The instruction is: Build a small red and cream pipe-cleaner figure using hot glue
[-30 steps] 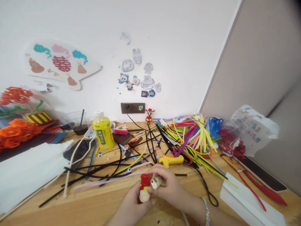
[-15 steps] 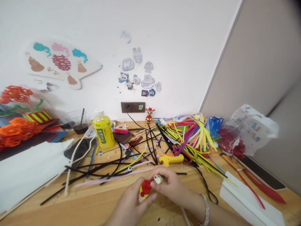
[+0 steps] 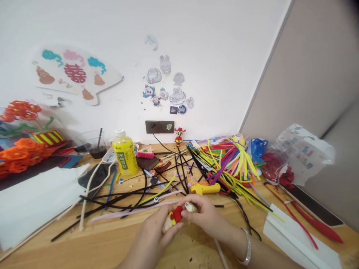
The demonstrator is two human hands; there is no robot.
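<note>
Low in the middle of the wooden table [image 3: 92,239], both my hands work together on one small craft figure [image 3: 173,219]. The figure is fuzzy, cream below with a red and yellow top. My left hand [image 3: 157,233] is closed round its cream body from the left. My right hand [image 3: 204,218], a silver bracelet on its wrist, pinches a small cream tube-like piece [image 3: 189,207] against the figure's red part. A long pale pink pipe cleaner [image 3: 131,212] lies just beyond my fingers.
Black pipe cleaners [image 3: 134,190] are strewn across the middle, a bright coloured bundle [image 3: 232,160] at the right. A yellow glue gun [image 3: 206,188], a yellow drink bottle [image 3: 125,153], a drink cup [image 3: 94,145], white paper [image 3: 33,201], orange fuzzy flowers [image 3: 22,153] and a plastic bag [image 3: 297,153] surround them.
The figure has been tipped from upright onto its side and lowered into my left hand. My right hand's pinch with the cream piece shifted up beside the red part.
</note>
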